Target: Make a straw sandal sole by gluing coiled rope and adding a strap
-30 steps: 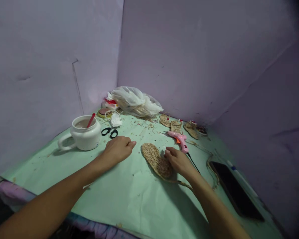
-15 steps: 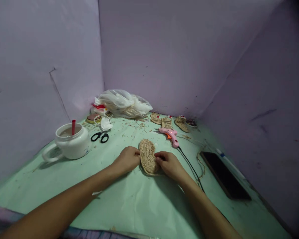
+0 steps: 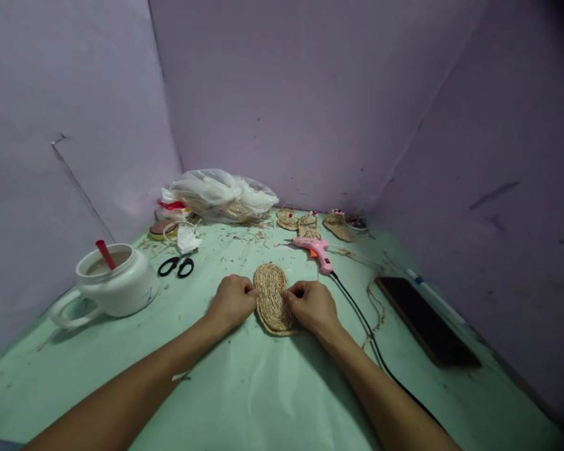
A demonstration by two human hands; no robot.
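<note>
A sole-shaped piece of coiled straw rope [image 3: 271, 299] lies on the green-covered table between my hands. My left hand [image 3: 234, 302] is closed, pinching the sole's left edge. On the opposite edge, near its narrow waist, my right hand [image 3: 314, 307] pinches with thumb and forefinger; its other fingers are curled. Beyond the right hand rests a pink glue gun [image 3: 316, 250] on its side, its black cord running toward the lower right. A length of braided rope [image 3: 380, 316] lies beside that cord.
Small woven sandals [image 3: 337, 227] with red and white beads stand at the back, near a plastic bag [image 3: 223, 197]. At left are a white mug [image 3: 126, 291] with a red stick and black-handled scissors [image 3: 185, 267]. A phone [image 3: 427, 321] and a pen [image 3: 436, 297] lie at right.
The camera view has turned slightly, so most things appear shifted left. Both hands remain on the edges of the straw sole.
</note>
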